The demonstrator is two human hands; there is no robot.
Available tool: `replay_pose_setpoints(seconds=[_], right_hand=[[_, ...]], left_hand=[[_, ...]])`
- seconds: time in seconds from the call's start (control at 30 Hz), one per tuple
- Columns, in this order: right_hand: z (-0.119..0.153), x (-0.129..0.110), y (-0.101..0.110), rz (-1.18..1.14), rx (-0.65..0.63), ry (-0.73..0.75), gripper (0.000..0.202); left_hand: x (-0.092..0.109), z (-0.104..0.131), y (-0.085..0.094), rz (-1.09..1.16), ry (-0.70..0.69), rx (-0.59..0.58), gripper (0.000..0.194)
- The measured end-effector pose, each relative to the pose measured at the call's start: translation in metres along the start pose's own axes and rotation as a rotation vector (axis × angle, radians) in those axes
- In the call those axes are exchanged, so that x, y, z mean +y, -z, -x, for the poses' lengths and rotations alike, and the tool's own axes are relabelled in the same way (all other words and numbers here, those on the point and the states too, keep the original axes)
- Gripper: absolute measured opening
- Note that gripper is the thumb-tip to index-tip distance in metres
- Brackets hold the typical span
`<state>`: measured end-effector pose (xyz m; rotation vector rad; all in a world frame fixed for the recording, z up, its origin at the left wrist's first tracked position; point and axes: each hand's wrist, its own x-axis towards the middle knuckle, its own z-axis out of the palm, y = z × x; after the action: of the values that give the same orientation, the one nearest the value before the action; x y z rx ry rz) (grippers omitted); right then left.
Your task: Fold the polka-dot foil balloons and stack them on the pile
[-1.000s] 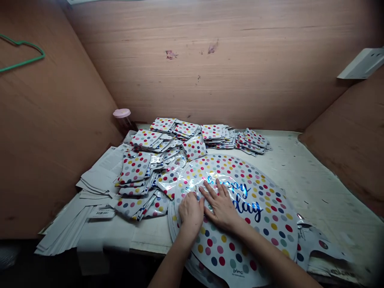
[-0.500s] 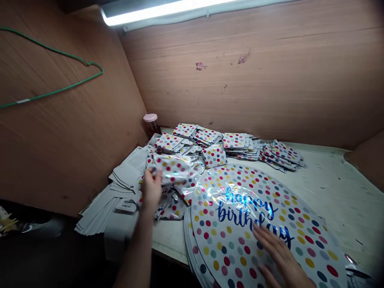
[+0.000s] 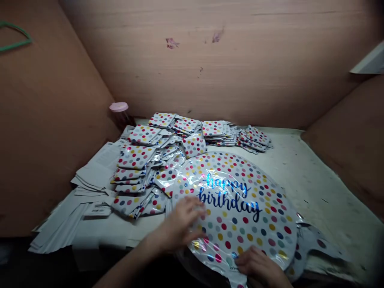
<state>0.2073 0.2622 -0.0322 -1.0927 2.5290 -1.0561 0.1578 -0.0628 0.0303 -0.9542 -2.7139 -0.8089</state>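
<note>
Packets [image 3: 135, 156] lie at ten o'clock; your left hand [image 3: 180, 221] has released one, so that piece seems done. Now, fingers spread, it is at nine o'clock over the flat balloon [image 3: 255, 230]. Your right hand [image 3: 259, 265] touches five o'clock; pinching or not, I cannot tell.

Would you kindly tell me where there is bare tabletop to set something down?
Bare table lies between the happy birthday foil and the right-hand panel. Spotted packets crowd the left and centre back, alongside papers at left.
</note>
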Motion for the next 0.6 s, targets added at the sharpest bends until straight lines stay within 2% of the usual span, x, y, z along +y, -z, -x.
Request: replay_pose_setpoints(seconds=[0.03, 0.07, 0.1, 0.13, 0.2, 0.3, 0.37, 0.5, 0.6], right_hand=[[-0.006, -0.003, 0.008, -0.099, -0.012, -0.080, 0.018], [-0.012, -0.005, 0.015, -0.235, -0.032, -0.180, 0.017], [-0.018, -0.008, 0.022, -0.393, -0.059, -0.281, 0.021], [-0.023, -0.010, 0.027, -0.556, -0.079, -0.385, 0.026], [-0.029, -0.014, 0.034, -0.828, -0.080, -0.557, 0.031], [-0.034, -0.020, 0.033, -1.057, 0.025, -0.724, 0.033], [-0.035, -0.023, 0.030, -1.134, 0.081, -0.761, 0.037], [-0.036, -0.026, 0.026, -1.234, 0.106, -0.747, 0.039], [-0.042, -0.022, 0.034, -1.259, 0.126, -0.721, 0.040]], left_hand=[[0.015, 0.004, -0.014, 0.099, -0.108, -0.136, 0.048], [0.027, 0.007, -0.027, 0.162, -0.163, -0.222, 0.054], [0.035, 0.010, -0.038, 0.183, -0.175, -0.257, 0.061], [0.040, 0.012, -0.047, 0.169, -0.164, -0.240, 0.065], [0.045, 0.015, -0.060, 0.088, -0.167, -0.120, 0.065], [0.047, 0.018, -0.071, 0.031, -0.287, 0.089, 0.052], [0.050, 0.019, -0.073, 0.043, -0.337, 0.164, 0.045], [0.056, 0.019, -0.070, 0.051, -0.314, 0.292, 0.025], [0.057, 0.022, -0.063, 0.014, -0.313, 0.304, 0.017]])
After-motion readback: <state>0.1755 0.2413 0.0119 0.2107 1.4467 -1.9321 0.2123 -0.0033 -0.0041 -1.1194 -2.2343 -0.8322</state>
